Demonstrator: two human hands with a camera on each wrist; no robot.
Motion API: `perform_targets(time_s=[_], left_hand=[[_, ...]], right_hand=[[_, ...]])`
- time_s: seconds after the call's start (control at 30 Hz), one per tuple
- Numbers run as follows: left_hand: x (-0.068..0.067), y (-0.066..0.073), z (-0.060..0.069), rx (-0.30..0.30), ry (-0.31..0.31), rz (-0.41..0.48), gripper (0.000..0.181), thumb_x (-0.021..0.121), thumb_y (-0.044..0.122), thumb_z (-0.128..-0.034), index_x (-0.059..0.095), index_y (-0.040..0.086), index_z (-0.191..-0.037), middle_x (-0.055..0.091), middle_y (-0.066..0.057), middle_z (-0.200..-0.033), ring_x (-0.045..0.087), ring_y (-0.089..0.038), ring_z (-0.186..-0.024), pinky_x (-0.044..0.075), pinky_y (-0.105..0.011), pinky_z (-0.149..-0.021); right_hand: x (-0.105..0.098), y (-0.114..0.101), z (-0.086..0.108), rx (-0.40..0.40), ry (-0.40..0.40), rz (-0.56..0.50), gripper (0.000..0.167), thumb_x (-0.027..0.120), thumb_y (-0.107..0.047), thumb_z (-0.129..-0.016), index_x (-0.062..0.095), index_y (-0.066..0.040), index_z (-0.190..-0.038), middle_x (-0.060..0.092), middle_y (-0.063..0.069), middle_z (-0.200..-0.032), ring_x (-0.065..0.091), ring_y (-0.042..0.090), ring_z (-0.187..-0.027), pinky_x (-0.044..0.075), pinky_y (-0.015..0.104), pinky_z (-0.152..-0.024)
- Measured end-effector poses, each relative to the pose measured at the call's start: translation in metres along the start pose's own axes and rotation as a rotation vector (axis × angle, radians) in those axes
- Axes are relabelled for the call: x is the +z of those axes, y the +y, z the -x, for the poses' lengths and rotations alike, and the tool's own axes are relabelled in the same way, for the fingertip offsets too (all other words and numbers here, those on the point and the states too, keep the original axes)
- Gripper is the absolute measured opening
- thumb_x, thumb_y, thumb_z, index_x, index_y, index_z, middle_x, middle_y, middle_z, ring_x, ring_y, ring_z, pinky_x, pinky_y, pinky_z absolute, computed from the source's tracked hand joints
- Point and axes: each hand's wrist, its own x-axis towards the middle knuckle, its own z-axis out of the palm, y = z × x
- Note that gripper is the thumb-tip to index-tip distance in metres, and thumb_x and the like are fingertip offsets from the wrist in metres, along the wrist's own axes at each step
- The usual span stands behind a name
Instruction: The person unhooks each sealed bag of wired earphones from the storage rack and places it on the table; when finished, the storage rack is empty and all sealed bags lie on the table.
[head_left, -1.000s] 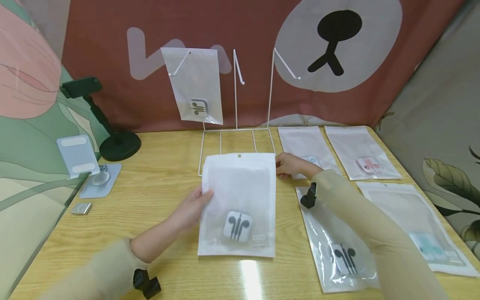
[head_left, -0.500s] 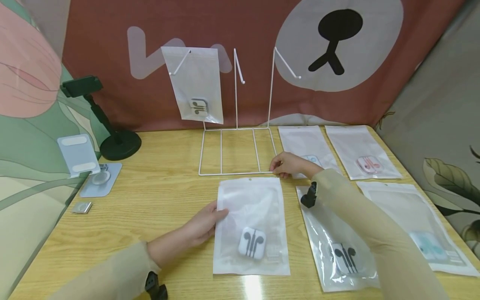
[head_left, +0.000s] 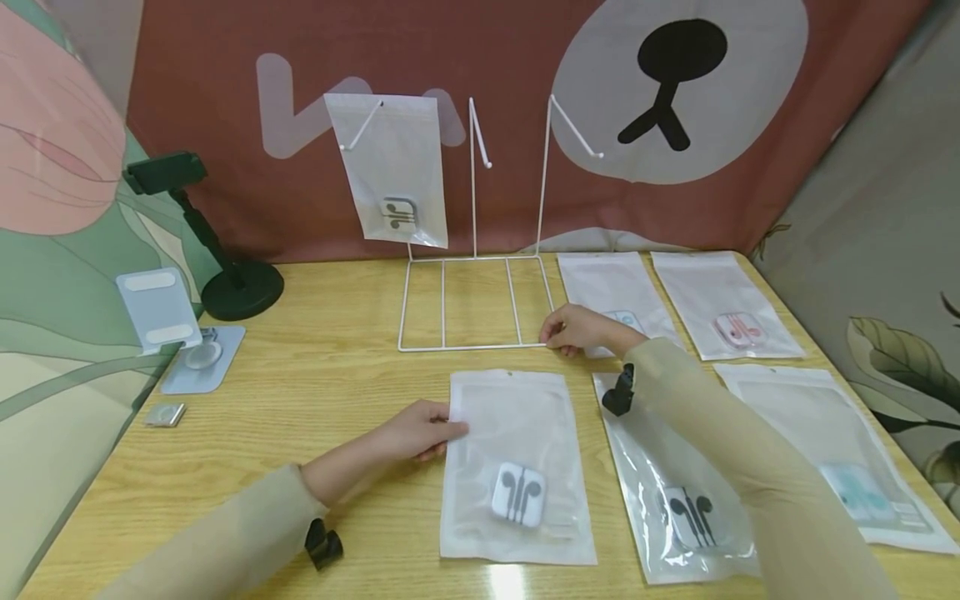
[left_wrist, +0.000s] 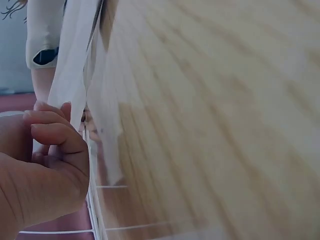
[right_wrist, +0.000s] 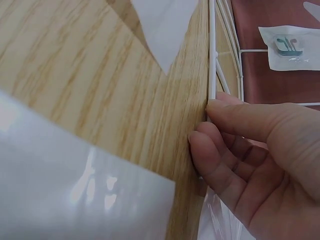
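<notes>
My left hand [head_left: 418, 432] pinches the left edge of a white zip pouch [head_left: 517, 425] with a boxed set of earphones [head_left: 519, 495] inside. The pouch is low over the table in front of the rack; whether it touches the wood I cannot tell. My right hand [head_left: 583, 329] pinches the front right corner of the white wire rack [head_left: 472, 347]; in the right wrist view thumb and finger meet on the rod [right_wrist: 212, 60]. From the rack's left hook hangs another pouch [head_left: 393, 158] with earphones. The middle hook [head_left: 481, 142] and right hook [head_left: 576, 129] bear nothing.
On the right lie several more earphone pouches, one of them glossy [head_left: 645, 467] beside my right forearm. A black stand [head_left: 240, 292], a pale blue phone holder [head_left: 198, 367] and a small metallic block [head_left: 164, 415] stand on the left. A red bear-print cloth [head_left: 495, 50] hangs behind.
My left hand has brought the pouch down and to the right, away from the rack, so the rack's base shows. My right hand has stayed at the rack's corner.
</notes>
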Motion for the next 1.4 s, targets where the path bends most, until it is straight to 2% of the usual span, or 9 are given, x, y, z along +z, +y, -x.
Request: perform_targets(time_s=[0.2, 0.4, 0.6, 0.83, 1.0, 1.1, 1.2, 1.27, 1.4], left_hand=[[0.002, 0.001, -0.005, -0.026, -0.015, -0.02, 0.026, 0.062, 0.025, -0.0889, 0.058, 0.005, -0.072, 0.053, 0.0, -0.052, 0.036, -0.006, -0.037, 0.028, -0.017, -0.038], [0.004, 0.005, -0.007, -0.022, -0.079, -0.059, 0.026, 0.06, 0.023, -0.09, 0.06, 0.003, -0.073, 0.062, -0.002, -0.059, 0.039, -0.006, -0.037, 0.028, -0.015, -0.036], [0.005, 0.008, -0.006, -0.025, -0.092, -0.1, 0.022, 0.059, 0.018, -0.0909, 0.056, 0.003, -0.074, 0.064, -0.004, -0.062, 0.041, -0.007, -0.037, 0.029, -0.016, -0.035], [-0.002, 0.01, -0.004, -0.03, -0.111, -0.082, 0.02, 0.061, 0.018, -0.0898, 0.055, 0.002, -0.078, 0.063, -0.006, -0.063, 0.041, -0.008, -0.039, 0.032, -0.017, -0.037], [-0.021, 0.017, -0.006, 0.004, -0.133, -0.138, 0.022, 0.057, 0.021, -0.0927, 0.057, -0.001, -0.091, 0.063, -0.01, -0.067, 0.043, -0.009, -0.041, 0.034, -0.019, -0.039], [-0.039, 0.026, -0.012, 0.033, -0.1, -0.149, 0.026, 0.053, 0.021, -0.0946, 0.057, -0.004, -0.102, 0.063, -0.014, -0.072, 0.046, -0.011, -0.043, 0.035, -0.02, -0.041], [-0.062, 0.038, -0.02, 0.093, -0.021, -0.13, 0.03, 0.051, 0.02, -0.0957, 0.054, -0.006, -0.111, 0.063, -0.02, -0.08, 0.05, -0.014, -0.049, 0.038, -0.021, -0.044], [-0.08, 0.049, -0.025, 0.138, 0.052, -0.114, 0.032, 0.05, 0.02, -0.0962, 0.051, -0.006, -0.114, 0.062, -0.023, -0.085, 0.053, -0.017, -0.054, 0.041, -0.022, -0.047], [-0.119, 0.07, -0.035, 0.223, 0.242, -0.085, 0.034, 0.048, 0.022, -0.0972, 0.048, -0.005, -0.118, 0.061, -0.017, -0.089, 0.058, -0.023, -0.067, 0.046, -0.023, -0.054]], right_hand=[[-0.001, 0.0, 0.0, -0.005, -0.005, -0.001, 0.006, 0.06, 0.0, -0.088, 0.065, 0.001, -0.089, 0.057, 0.006, -0.07, 0.054, 0.015, -0.055, 0.05, 0.027, -0.051], [-0.001, 0.002, 0.0, -0.005, -0.001, 0.002, 0.006, 0.06, 0.0, -0.088, 0.066, 0.001, -0.089, 0.057, 0.006, -0.069, 0.054, 0.015, -0.054, 0.05, 0.027, -0.05], [0.0, 0.004, 0.001, -0.012, 0.001, 0.001, 0.006, 0.06, 0.0, -0.087, 0.066, 0.001, -0.089, 0.057, 0.006, -0.07, 0.054, 0.016, -0.055, 0.05, 0.026, -0.05], [-0.001, 0.003, 0.001, -0.006, 0.003, 0.0, 0.006, 0.06, 0.0, -0.087, 0.065, 0.001, -0.088, 0.057, 0.007, -0.07, 0.054, 0.016, -0.055, 0.05, 0.027, -0.05], [-0.001, 0.001, 0.001, 0.003, 0.003, 0.001, 0.006, 0.06, 0.0, -0.087, 0.065, 0.001, -0.089, 0.057, 0.007, -0.071, 0.054, 0.016, -0.055, 0.05, 0.027, -0.051], [-0.001, 0.001, 0.001, 0.006, -0.001, 0.005, 0.006, 0.06, -0.001, -0.088, 0.065, 0.001, -0.089, 0.057, 0.007, -0.07, 0.054, 0.016, -0.055, 0.05, 0.027, -0.05], [-0.001, 0.0, 0.0, 0.015, 0.0, 0.006, 0.006, 0.06, -0.001, -0.088, 0.066, 0.0, -0.088, 0.057, 0.006, -0.07, 0.054, 0.016, -0.055, 0.049, 0.026, -0.05], [-0.001, 0.0, -0.001, 0.021, 0.002, 0.004, 0.006, 0.06, -0.001, -0.088, 0.066, 0.0, -0.088, 0.056, 0.006, -0.07, 0.054, 0.016, -0.055, 0.049, 0.026, -0.05], [0.0, 0.0, -0.002, 0.02, 0.003, 0.005, 0.006, 0.06, 0.0, -0.088, 0.066, 0.0, -0.088, 0.057, 0.006, -0.071, 0.054, 0.015, -0.055, 0.049, 0.026, -0.05]])
